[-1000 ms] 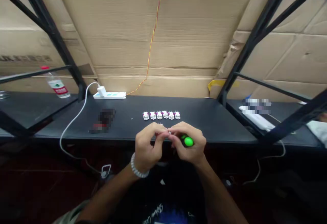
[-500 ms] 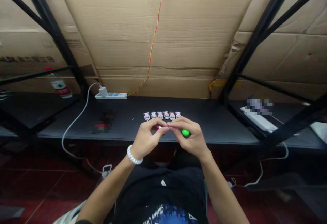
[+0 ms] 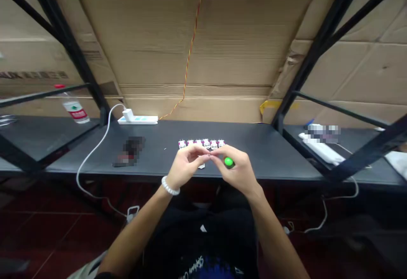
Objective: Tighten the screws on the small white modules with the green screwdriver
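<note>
Green tool handle parked in right hand, left hand meeting it in a pinch

Fingertips of both hands pressed together at mid-frame, just over the near part of the black desk. Pinched item too small or too hidden to tell. Green handle pokes out beside the right fingers, rest of the tool hidden in the hand. Looks tucked there so thumb and forefinger stay free for the pinch.

Just behind the grip: row of small white-and-magenta pinned modules, side by side, evenly spaced, probably lined up so each can be reached singly. Small white piece right under the pinch, can't tell if it's held or lying on the desk.

Left of grip: pixelated object, white cable running to a white charger in a power strip at the desk's back edge, likely kept back there out of the hands' way. Further left, red-capped water bottle on a side shelf.

Right of grip: partly pixelated white strip on another shelf.

White bead bracelet on left wrist
</note>
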A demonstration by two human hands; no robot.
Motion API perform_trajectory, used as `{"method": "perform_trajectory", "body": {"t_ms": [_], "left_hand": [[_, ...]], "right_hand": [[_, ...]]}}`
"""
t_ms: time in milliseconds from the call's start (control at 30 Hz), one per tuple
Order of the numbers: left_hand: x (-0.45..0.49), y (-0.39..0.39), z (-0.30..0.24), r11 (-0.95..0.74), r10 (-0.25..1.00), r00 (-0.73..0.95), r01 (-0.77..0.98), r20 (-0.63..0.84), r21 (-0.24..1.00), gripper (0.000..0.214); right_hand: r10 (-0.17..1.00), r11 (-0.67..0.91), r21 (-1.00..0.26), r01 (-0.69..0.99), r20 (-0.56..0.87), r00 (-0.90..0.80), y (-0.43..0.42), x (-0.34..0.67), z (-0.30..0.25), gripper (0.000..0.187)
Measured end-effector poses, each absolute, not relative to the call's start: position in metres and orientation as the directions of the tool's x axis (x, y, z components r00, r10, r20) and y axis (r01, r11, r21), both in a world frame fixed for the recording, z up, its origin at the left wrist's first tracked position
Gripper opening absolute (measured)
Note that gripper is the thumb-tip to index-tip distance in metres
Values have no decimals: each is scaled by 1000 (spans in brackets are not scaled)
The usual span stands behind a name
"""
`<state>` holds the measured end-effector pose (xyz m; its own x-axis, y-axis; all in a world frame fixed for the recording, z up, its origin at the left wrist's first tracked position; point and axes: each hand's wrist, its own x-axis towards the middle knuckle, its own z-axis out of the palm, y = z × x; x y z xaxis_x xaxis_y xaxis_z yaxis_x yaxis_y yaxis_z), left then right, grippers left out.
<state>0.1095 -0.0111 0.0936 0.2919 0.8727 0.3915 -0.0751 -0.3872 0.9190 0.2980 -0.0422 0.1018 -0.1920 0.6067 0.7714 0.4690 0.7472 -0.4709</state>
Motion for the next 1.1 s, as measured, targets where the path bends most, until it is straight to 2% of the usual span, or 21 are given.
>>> {"method": "perform_trajectory", "body": {"t_ms": [200,367,500,633,767,1100], "left_hand": [[107,-3,89,-360,895,249,-83,369,929,29],[101,8,83,-372,886,306,22,348,928,24],[93,23,75,-453,855,394,257,336,853,15],[84,40,63,-527,819,497,454,286,719,9],[79,55,49,-614,740,608,436,287,658,4],[80,62,37,-603,745,623,475,238,641,7]], "right_hand": [[655,712,-468,523,712,-255,-38,299,96,11],[670,671,-435,601,702,-240,-28,295,84,15],[772,574,-404,712,557,-306,-19,291,76,17],[867,461,-281,841,344,-360,-11,284,66,17],[889,436,-220,873,260,-378,-4,279,58,19],[888,445,-204,872,228,-399,-3,281,57,22]]}}
